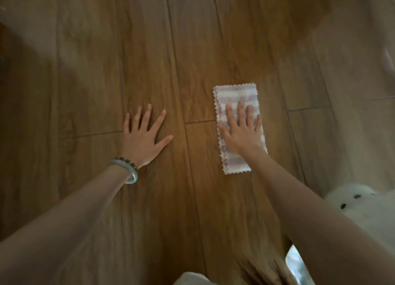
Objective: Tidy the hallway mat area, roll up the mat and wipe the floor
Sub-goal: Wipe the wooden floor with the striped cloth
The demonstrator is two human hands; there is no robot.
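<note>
Both hands flat: left hand [143,137] on floor [192,49], right hand [242,132] on cloth [235,93]

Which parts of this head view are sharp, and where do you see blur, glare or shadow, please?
Head view: the hands, left and right, and the striped cloth are fairly sharp; the edges smear and bend with wide-angle distortion; a warm sheen lies on the wood floor between the arms; shadow darkens the left side.
</note>
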